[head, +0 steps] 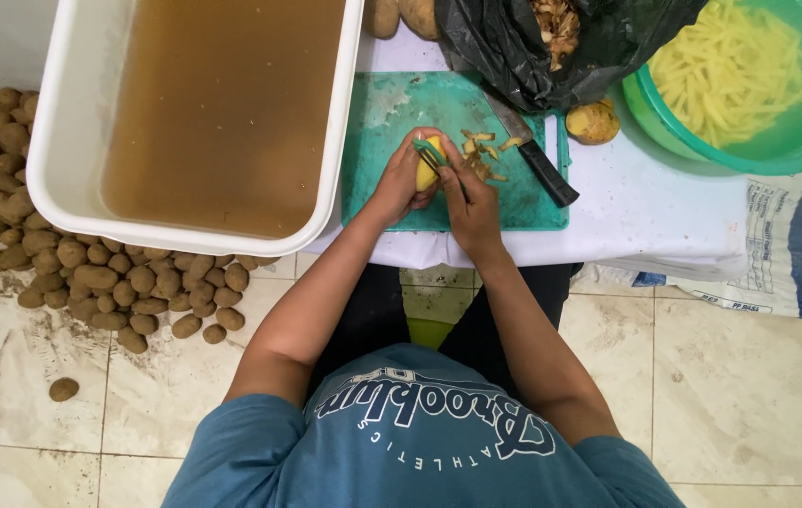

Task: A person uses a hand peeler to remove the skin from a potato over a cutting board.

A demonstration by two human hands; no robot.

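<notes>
My left hand (399, 181) grips a partly peeled yellow potato (430, 162) over a green cutting board (391, 113). My right hand (469, 199) holds a green-handled peeler (429, 155) with its blade against the potato. Brown peel scraps (484, 149) lie on the board just beyond my hands. A black-handled knife (534, 150) rests along the board's right side.
A white tub (70, 141) of murky brown water stands at the left. Unpeeled potatoes (100, 277) are heaped on the tiled floor below it. A black bag (551, 47) holds peels. A green basin (796, 122) holds cut potato strips. One potato (593, 121) lies beside the bag.
</notes>
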